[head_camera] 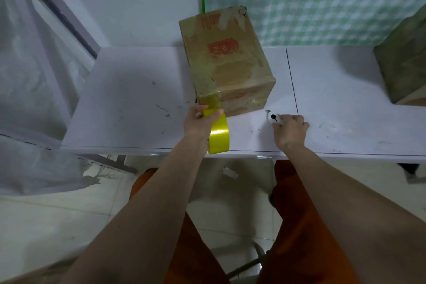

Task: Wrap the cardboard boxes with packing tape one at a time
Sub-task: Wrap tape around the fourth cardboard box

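A cardboard box point(227, 60) with a red printed label stands on the white table point(129, 99), its sides glossy with tape. My left hand point(197, 122) grips a yellow tape roll point(218, 136) just in front of the box's near left corner. A strip of tape point(211, 100) runs from the roll up onto that corner. To the right of the box, my right hand point(291, 130) holds a small white cutter point(273, 117) down on the table, its blade end pointing toward the box.
A second cardboard box point(405, 62) stands at the table's right end. Clear plastic sheeting point(30, 76) hangs at the left beside a grey frame. A checked green cloth covers the wall behind. The table's front edge point(253, 153) lies just below my wrists.
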The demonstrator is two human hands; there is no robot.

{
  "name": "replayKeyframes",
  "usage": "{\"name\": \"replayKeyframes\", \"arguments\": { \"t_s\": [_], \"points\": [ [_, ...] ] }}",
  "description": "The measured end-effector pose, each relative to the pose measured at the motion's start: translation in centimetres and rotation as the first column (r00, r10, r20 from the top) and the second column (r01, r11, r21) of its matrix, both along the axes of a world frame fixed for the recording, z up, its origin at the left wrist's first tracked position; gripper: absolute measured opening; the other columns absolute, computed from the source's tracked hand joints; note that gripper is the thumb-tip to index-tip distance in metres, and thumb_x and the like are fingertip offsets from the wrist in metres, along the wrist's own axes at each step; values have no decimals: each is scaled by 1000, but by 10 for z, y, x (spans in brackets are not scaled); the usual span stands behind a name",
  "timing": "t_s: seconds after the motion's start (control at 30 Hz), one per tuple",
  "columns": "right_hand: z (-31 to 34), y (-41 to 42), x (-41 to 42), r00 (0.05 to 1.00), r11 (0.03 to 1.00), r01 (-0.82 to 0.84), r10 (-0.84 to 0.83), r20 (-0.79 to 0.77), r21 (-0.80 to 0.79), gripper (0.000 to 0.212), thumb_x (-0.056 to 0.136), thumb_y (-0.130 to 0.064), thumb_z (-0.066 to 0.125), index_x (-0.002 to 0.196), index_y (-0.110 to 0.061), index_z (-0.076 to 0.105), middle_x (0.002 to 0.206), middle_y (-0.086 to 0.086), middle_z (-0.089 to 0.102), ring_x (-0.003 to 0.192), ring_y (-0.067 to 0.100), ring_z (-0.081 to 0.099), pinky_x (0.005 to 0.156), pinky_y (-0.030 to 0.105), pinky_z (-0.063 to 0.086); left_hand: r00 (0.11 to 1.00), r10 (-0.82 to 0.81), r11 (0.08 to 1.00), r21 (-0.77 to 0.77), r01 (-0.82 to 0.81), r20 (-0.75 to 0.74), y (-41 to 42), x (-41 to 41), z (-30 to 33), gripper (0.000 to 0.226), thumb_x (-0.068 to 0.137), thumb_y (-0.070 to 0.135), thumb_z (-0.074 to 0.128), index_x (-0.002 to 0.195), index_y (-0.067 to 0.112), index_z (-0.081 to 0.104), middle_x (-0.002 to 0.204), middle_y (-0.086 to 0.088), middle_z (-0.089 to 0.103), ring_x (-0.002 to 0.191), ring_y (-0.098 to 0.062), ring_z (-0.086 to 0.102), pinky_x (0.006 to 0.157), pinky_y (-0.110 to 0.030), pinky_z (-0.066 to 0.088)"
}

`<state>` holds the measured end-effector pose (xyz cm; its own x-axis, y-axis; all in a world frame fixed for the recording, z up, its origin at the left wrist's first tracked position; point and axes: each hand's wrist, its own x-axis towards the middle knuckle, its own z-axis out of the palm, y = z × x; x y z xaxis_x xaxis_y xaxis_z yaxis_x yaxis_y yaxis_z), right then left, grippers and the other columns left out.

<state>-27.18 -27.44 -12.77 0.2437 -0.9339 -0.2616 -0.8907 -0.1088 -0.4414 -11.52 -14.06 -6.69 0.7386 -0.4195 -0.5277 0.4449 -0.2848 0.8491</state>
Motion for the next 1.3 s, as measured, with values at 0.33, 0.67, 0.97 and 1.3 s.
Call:
{"name": "replayKeyframes", "arguments": {
  "t_s": [0.33,0.67,0.97,1.3],
  "points": [
    [-2,-1,9,999,1000,-8,7,39,8,34,89,-30,62,112,-4,63,122,20,47,117,35,38,97,38,35,996,-27,996,-90,19,-86,5,-2,-2,34,81,10,75,101,24,52,121,-13,61,91,-28,62,69,-34,51],
    [-2,19,12,984,995,13,-30,176,97,39,85,-33,70,109,-4,60,109,13,60,110,31,52,87,36,43,986,-40,986,-164,13,-159,13,0,-1,29,86,8,70,109,21,56,126,-13,60,99,-28,62,77,-37,52],
    [32,43,17,839,995,-88,44,542,55,10,81,-10,73,88,-13,66,87,4,66,82,21,60,74,28,47,987,-39,992,-126,20,-155,17,4,1,25,85,9,72,99,25,60,117,-12,65,98,-27,66,78,-38,56],
    [84,55,69,636,691,-454,693,339,-563,20,80,-1,69,99,-4,71,99,11,70,95,30,61,85,33,48,990,-15,996,-88,3,-137,12,8,-5,15,85,14,71,81,23,60,99,-12,65,82,-26,61,66,-35,52]
  ]
}}
